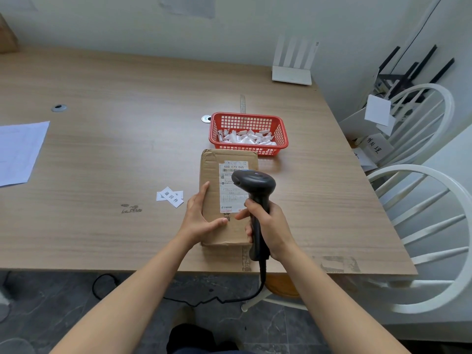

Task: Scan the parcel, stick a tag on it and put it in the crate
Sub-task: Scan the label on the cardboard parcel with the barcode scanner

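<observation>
Parcel — flat brown cardboard, creased, white label upward

I take this for a small parcel-handling office or back room. The wood-grain table is my landmark: on it lies a cardboard parcel with a printed shipping label, a red basket of rolled white slips just beyond it, and small printed tags to its left. A corded barcode scanner is held over the label. A white router stands at the table's far right corner, loose paper at its left edge, and white chairs stacked with paper signs to its right.
</observation>
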### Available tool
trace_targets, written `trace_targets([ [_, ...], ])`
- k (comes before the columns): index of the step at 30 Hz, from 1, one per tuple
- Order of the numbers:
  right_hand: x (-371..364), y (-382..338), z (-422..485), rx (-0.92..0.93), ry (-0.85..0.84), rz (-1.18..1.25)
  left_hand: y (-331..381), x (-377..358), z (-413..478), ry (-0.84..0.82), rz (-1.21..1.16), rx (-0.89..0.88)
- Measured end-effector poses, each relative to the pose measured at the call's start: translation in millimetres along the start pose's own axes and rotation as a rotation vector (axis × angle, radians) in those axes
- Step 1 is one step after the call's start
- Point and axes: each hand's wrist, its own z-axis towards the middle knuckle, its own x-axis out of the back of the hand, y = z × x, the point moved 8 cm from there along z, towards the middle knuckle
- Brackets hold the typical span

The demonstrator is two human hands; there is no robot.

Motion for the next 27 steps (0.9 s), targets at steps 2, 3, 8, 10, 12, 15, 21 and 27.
trace_targets([
  [2,1.6,-0.5,0.5,0.001,-0.002,0.001,-0.8,-0.2,1.0,-0.006,-0.011,0.008],
  [3,2.8,-0.9,0.7,0.002,-0.002,-0.005,-1.3,-0.7,1.8,-0.011,-0.017,0.013],
  [8,17.8,0.3,5.6,-0.017,0.044,-0.061,-6.4,-12.5,10.0,-0.063,-0.045,0.07],
  [10,31.3,1.8,9.3,-0.023,0.088,-0.125,-9.7,-18.1,14.7,-0.068,-0.074,0.112],
  [12,50.3,5.0,16.2,-0.037,0.155,-0.186,-12.8,-23.4,19.5,-0.069,-0.103,0.158],
  [15,93.6,17.0,34.6,-0.114,0.308,-0.271,-11.3,-33.4,29.7,-0.097,-0.153,0.2],
  [21,163.6,64.5,67.3,-0.392,0.467,-0.401,0.4,-46.1,48.6,-0.192,-0.043,0.18],
  [27,163.3,93.6,70.8,-0.515,0.512,-0.701,4.5,-44.6,49.9,-0.231,0.209,0.093],
])
